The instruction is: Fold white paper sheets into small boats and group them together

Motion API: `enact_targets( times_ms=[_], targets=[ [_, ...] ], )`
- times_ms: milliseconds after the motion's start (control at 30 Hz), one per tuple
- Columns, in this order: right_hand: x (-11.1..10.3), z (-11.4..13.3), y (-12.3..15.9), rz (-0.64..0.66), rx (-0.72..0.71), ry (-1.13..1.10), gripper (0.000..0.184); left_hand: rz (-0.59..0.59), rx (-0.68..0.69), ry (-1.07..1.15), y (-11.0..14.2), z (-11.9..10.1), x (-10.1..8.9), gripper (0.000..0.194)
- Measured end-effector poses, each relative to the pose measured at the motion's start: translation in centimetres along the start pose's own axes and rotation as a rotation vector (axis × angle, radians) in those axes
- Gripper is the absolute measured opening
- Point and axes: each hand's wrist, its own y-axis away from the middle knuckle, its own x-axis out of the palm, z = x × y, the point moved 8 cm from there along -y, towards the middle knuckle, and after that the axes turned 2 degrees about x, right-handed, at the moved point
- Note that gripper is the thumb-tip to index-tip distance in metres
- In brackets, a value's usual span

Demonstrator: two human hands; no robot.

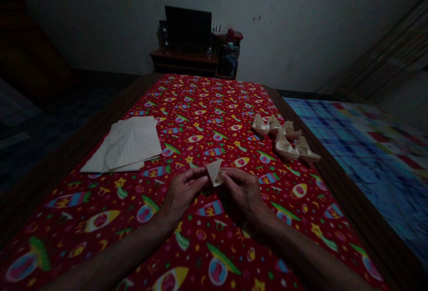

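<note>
Between my two hands, just above the red patterned cloth, is a small piece of folded paper (214, 173) with a pointed, triangular shape. My left hand (185, 188) pinches its left edge between thumb and fingers. On the opposite edge, my right hand (243, 187) grips it the same way, its fingertips partly hiding that side. Several folded paper boats (286, 144) stand in a loose group to the right. A stack of loose paper sheets (129, 143), some with faint print, lies to the left.
The red cloth (207, 213) with rockets and planets covers the surface, which has dark wooden edges (301, 123). Beyond its far end stand a monitor (188, 27) and speakers on a brown desk (185, 57). Blue checked fabric (354, 148) spreads on the right.
</note>
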Motion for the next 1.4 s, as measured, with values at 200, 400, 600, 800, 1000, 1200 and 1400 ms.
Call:
enact_targets(
  times_ms=[200,400,600,800,1000,1200,1400],
  targets=[
    [0.0,0.1,0.0,0.005,-0.015,0.008,0.015,0.036,0.036,-0.025,-0.2,0.2,0.1,0.042],
    [0.0,0.6,0.2,0.027,-0.019,0.018,0.015,0.041,0.045,-0.046,0.0,0.0,0.1,0.036],
    [0.6,0.6,0.2,0.081,-0.009,0.0,0.019,0.02,0.093,-0.122,-0.4,-0.8,0.3,0.03],
    [-0.1,-3.3,-1.4,0.04,0.318,-0.282,0.033,0.051,0.273,-0.21,-3.1,-3.1,2.7,0.018],
    [0.5,-4.3,-1.7,0.122,0.412,-0.481,0.033,0.062,0.334,-0.248,-3.9,-2.9,2.8,0.014],
    [0.0,-4.4,-1.9,0.102,0.367,-0.342,0.035,0.065,0.409,-0.304,-3.5,-3.0,2.5,0.017],
    [-0.4,-4.1,-1.7,0.074,0.307,-0.209,0.032,0.063,0.387,-0.299,-3.5,-2.8,2.8,0.018]
  ],
)
